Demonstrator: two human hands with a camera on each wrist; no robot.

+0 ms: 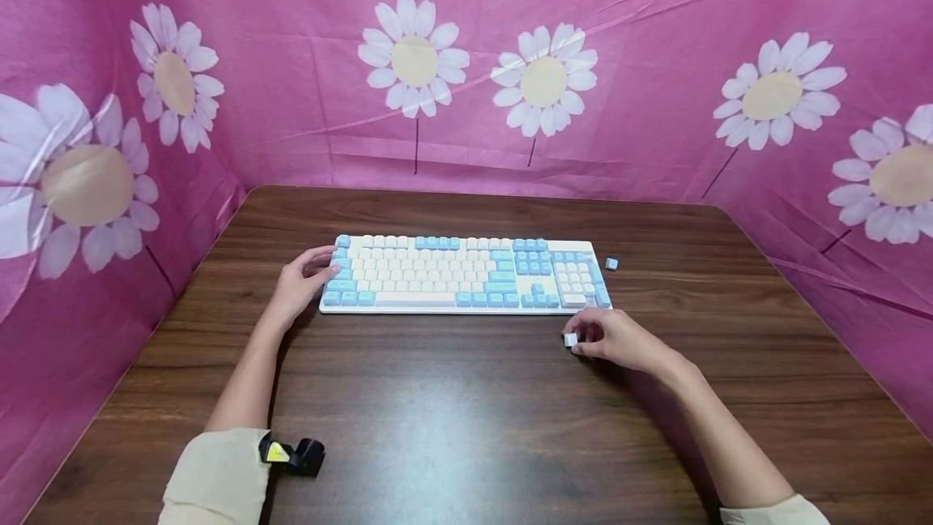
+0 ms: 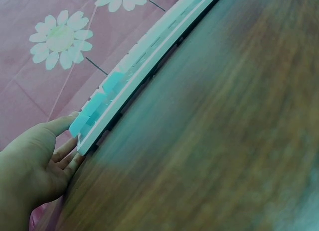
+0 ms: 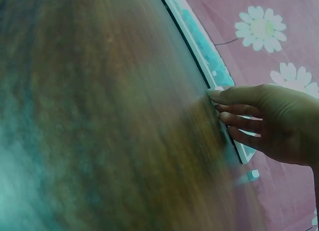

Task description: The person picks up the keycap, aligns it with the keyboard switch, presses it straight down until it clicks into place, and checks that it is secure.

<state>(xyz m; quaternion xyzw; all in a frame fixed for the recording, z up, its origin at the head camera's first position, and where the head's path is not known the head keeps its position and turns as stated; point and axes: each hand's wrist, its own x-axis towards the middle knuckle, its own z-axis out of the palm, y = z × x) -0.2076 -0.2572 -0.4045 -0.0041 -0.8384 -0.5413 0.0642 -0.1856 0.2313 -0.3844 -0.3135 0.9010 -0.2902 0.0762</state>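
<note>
A white and light-blue computer keyboard lies across the table, its long front edge toward me. At its left end my left hand grips the side, the thumb over the blue edge keys and the other fingers along the end; the left wrist view shows this hand from close by. Just in front of the number pad, my right hand pinches a small white keycap between thumb and fingers. In the right wrist view, that hand's fingertips overlap the keyboard's front edge.
To the right of the keyboard lies a loose light-blue keycap on the dark wooden table. A pink cloth printed with white daisies hangs around the back and sides. A black device is strapped at the left sleeve.
</note>
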